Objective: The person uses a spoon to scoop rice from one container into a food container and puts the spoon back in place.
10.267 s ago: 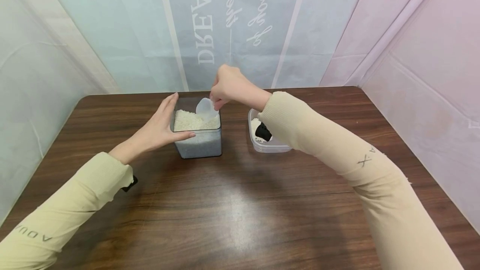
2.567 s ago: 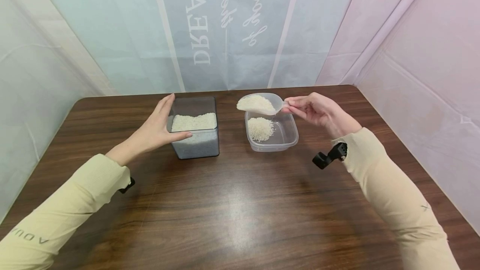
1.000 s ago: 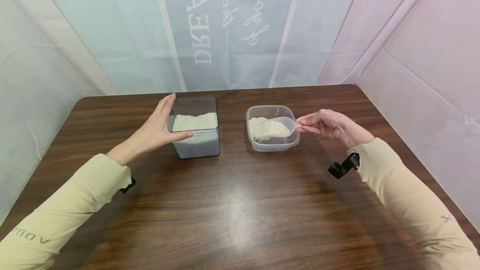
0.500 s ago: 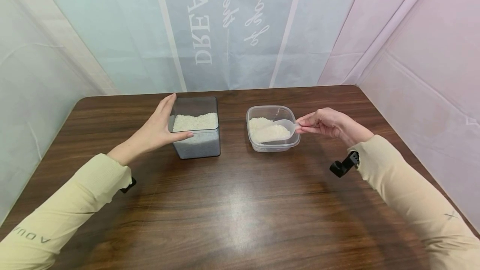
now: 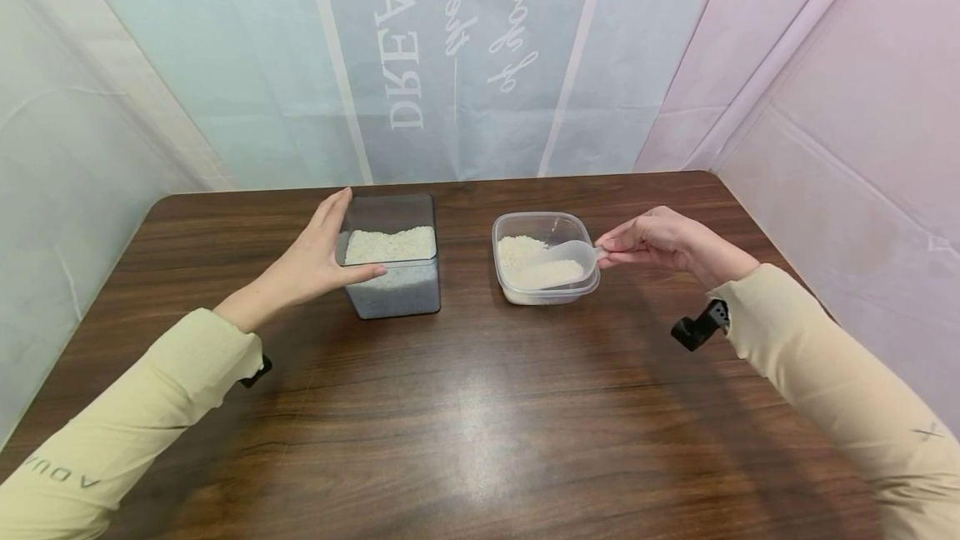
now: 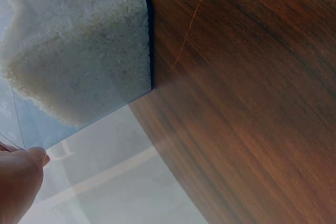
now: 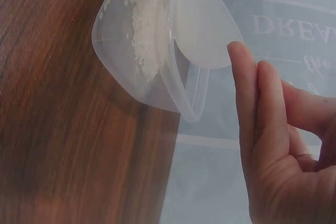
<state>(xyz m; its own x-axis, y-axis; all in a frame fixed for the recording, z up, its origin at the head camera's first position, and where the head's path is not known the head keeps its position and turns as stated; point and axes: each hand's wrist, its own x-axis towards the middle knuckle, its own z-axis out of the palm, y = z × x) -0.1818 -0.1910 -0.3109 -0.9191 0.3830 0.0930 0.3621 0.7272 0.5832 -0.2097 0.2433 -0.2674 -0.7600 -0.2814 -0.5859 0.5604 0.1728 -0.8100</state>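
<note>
My left hand [image 5: 311, 257] holds the left side of a tall grey see-through container [image 5: 397, 297], its thumb along the front rim and its fingers towards the back corner. White rice [image 5: 388, 247] part-fills this container; the left wrist view shows the grains [image 6: 89, 61] through its wall. To the right stands a low clear plastic tub [image 5: 553, 227]. My right hand [image 5: 663, 242] pinches the short handle of a translucent scoop [image 5: 576, 252], whose bowl lies tilted inside the tub with rice in it. More rice [image 5: 516, 250] is heaped at the tub's left.
Both containers stand towards the far edge of a dark wood-grain table [image 5: 450, 407]. Behind it hangs a pale curtain [image 5: 480, 132] with mirrored lettering. A black wrist camera [image 5: 701, 325] hangs under the right sleeve.
The scoop first dug in the grey container, then came over the tub with rice. It has since lowered and tipped, spreading rice in the tub. The left hand has stayed put.
</note>
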